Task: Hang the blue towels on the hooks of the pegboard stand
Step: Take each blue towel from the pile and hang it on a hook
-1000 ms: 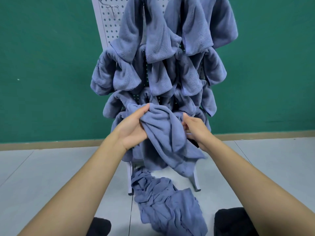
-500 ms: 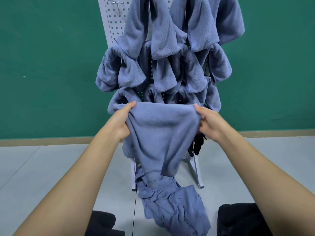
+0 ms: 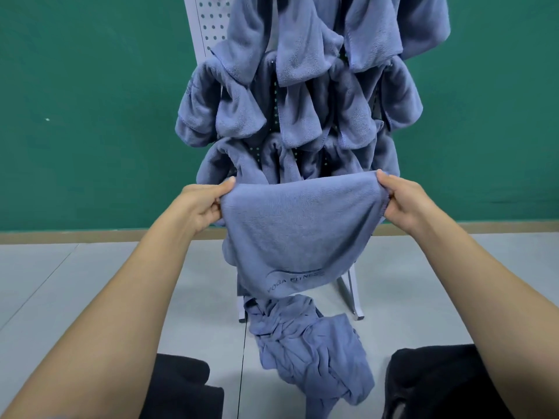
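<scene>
The blue towel (image 3: 299, 234), bunched a second ago, is now drawn out flat along its top edge, in front of the lower rows of the pegboard stand (image 3: 208, 22). One corner is pinched by the left hand (image 3: 199, 204) and the other by the right hand (image 3: 405, 201) (fingers curled round the cloth on both sides). It is judged ready for hooking. More towels (image 3: 311, 352) are left heaped on the floor.

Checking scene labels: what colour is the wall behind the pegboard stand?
Green wall, clearest in the head view, behind the white pegboard stand.
</scene>
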`<act>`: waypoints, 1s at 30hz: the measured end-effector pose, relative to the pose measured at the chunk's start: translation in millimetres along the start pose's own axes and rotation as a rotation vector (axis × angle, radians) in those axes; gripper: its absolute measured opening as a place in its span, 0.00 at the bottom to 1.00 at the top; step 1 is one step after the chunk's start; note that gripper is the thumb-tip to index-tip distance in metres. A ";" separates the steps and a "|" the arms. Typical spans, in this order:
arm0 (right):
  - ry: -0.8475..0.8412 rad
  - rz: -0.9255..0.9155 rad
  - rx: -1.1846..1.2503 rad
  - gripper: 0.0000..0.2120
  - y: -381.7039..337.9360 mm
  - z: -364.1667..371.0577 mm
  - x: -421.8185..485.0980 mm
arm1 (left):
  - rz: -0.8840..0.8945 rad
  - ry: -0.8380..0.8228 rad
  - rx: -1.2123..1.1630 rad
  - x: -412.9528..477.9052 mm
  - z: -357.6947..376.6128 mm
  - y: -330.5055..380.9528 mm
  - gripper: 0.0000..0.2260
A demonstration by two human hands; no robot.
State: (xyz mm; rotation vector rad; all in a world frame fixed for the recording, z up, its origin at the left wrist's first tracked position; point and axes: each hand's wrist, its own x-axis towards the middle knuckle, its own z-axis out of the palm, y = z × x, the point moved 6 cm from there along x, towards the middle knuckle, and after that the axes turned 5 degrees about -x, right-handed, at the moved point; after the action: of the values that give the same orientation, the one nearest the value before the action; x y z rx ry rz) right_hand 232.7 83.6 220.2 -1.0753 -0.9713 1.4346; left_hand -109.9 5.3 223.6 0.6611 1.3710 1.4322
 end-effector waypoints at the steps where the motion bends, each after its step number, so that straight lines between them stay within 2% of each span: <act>1: 0.006 -0.008 -0.009 0.05 -1.0 -0.7 -0.2 | 0.001 -0.003 -0.026 0.3 0.0 0.2 0.08; 3: -0.014 -0.038 -0.034 0.06 -4.5 -0.2 -2.2 | -0.021 -0.031 -0.054 -1.7 2.4 1.5 0.05; 6: -0.042 -0.102 -0.165 0.06 -7.0 -0.5 -4.4 | -0.041 -0.046 0.054 -3.4 2.4 2.6 0.02; 9: 0.053 -0.128 -0.302 0.06 -6.2 -6.4 -3.5 | 0.046 0.027 0.114 -2.7 -1.6 4.1 0.04; 13: 0.186 -0.106 -0.344 0.09 -5.6 -14.7 -5.3 | 0.154 0.083 0.109 -2.4 -6.7 8.5 0.07; 16: 0.150 -0.118 -0.343 0.07 -5.4 -11.1 -5.7 | 0.155 0.056 0.143 -2.3 -7.0 9.3 0.07; 18: 0.072 -0.144 -0.399 0.05 -6.9 -3.7 -6.5 | 0.152 -0.003 0.162 -4.0 -4.2 9.7 0.04; 19: 0.017 -0.169 -0.450 0.08 -8.2 0.7 -6.6 | 0.157 -0.041 0.186 -6.5 -1.4 10.6 0.03; 22: -0.143 -0.261 -0.748 0.15 -10.3 15.5 -11.9 | 0.218 -0.117 0.461 -6.7 3.6 10.8 0.15; 25: -0.134 -0.406 -1.228 0.14 -7.1 21.1 -12.1 | 0.336 -0.119 0.850 -9.0 5.3 10.6 0.22; 28: -0.024 -0.455 -1.320 0.09 -5.5 15.1 -9.1 | 0.461 -0.093 1.030 -10.2 1.7 12.0 0.20; 30: 0.041 -0.444 -1.306 0.06 -6.9 10.5 -7.0 | 0.486 -0.037 1.068 -8.2 -4.9 14.7 0.12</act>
State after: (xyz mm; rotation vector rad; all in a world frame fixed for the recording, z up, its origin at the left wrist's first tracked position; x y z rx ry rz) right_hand 224.8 77.3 230.4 -1.5958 -2.0434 0.2761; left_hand -115.7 -2.0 238.5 1.7798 2.0051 0.9114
